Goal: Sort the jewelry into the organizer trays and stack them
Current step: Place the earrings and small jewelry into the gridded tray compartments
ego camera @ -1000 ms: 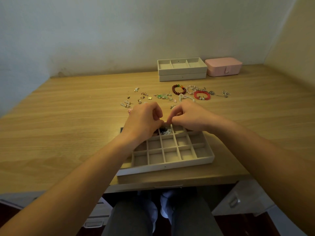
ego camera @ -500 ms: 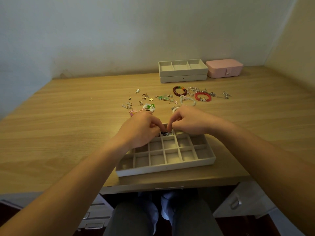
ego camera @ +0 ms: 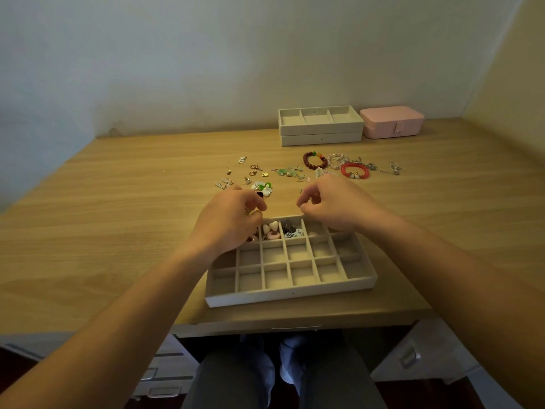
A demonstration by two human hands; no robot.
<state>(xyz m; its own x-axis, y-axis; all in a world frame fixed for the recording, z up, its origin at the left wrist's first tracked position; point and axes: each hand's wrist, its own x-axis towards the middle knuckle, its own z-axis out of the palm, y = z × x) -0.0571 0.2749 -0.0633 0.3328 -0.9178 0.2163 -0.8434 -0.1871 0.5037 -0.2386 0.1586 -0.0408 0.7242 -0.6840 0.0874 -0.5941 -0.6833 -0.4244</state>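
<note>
Both forearms reach forward over the cream felt-lined gridded organizer tray (ego camera: 292,293), which sits at the near edge of the light wooden desk (ego camera: 118,231). The left hand (ego camera: 233,222) hovers over the tray's far-left corner, fingers curled, pinching a small gold-coloured piece (ego camera: 249,211). The right hand (ego camera: 333,205) is above the far rim, thumb and forefinger drawn narrowly together; whether they hold anything I cannot tell. White heart-shaped pieces (ego camera: 271,227) lie in a far-row compartment. Loose small earrings (ego camera: 252,172) and a dark red bead bracelet (ego camera: 315,160) lie beyond.
</note>
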